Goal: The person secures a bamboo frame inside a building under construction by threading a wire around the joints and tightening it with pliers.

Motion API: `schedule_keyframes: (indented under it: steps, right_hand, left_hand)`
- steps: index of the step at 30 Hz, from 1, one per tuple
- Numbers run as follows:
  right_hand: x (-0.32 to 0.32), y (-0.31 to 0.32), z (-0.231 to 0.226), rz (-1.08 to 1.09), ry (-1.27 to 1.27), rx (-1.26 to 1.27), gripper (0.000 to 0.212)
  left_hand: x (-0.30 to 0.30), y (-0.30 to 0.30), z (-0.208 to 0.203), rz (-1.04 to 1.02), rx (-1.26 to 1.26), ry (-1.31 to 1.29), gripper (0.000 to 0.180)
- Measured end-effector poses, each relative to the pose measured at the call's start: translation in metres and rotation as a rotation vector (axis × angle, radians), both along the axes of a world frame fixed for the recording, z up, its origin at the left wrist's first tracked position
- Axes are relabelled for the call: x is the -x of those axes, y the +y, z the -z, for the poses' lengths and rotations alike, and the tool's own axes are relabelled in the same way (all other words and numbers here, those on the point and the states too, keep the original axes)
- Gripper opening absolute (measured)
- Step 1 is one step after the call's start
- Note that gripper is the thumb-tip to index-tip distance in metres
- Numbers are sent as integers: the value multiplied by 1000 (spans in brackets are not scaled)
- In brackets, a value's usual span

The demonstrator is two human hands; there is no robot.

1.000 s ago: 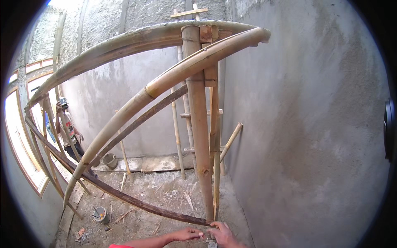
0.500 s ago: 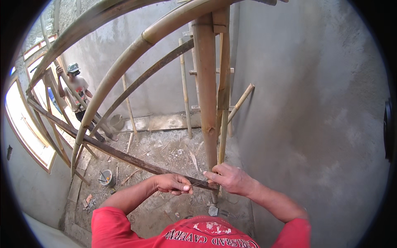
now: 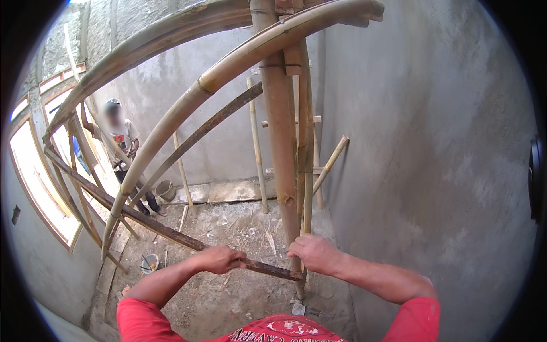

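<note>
My left hand (image 3: 218, 260) is closed with curled fingers, slightly blurred, right over a dark wooden pole (image 3: 273, 269) that slopes down to the right. My right hand (image 3: 315, 252) is also closed, its fingertips against the side of a thick upright bamboo post (image 3: 283, 142) and a thinner bamboo pole (image 3: 308, 212) beside it. The dark pole's lower end meets the foot of the thick post, just below my right hand. What either hand pinches is too small or hidden to make out.
Curved bamboo poles (image 3: 176, 105) arch across the upper left. A co-worker (image 3: 122, 142) stands by the window openings (image 3: 43, 176) at the left. A bucket (image 3: 150, 263) sits on the debris-strewn floor below. A grey plastered wall (image 3: 433, 159) rises close on the right.
My hands have moved apart, the left going left along the dark pole. Thin wire-like strands seen between them earlier no longer show. The view has tilted up slightly.
</note>
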State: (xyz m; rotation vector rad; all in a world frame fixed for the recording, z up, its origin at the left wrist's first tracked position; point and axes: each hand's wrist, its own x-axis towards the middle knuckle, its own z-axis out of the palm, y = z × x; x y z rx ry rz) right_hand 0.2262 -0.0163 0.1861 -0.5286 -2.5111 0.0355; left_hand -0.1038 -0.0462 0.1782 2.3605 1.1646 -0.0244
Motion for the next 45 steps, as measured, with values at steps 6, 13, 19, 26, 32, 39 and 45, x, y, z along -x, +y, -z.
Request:
schedule_keyframes:
  steps: [6,13,19,26,32,39,45]
  right_hand:
    - [15,-30,-39,27,-341,419,12]
    - [3,16,-116,641,-405,300,18]
    - [-16,6,-136,376,83,363,25]
    - [-21,21,-136,460,166,476,27]
    - [-66,28,-122,518,138,392,25]
    - [-73,4,-56,532,166,151,23]
    - [-15,-14,-43,460,510,192,19]
  left_hand:
    - [2,0,-39,-307,-592,119,15]
    - [67,-3,-51,-463,-1341,126,8]
    - [78,-5,-119,-351,-1554,282,3]
    - [102,-8,-137,-216,-1497,434,9]
    - [87,1,-189,-207,-1664,383,16]
    - [32,-4,-196,-208,-1604,261,11]
    - [-18,23,-191,17,-1241,249,13]
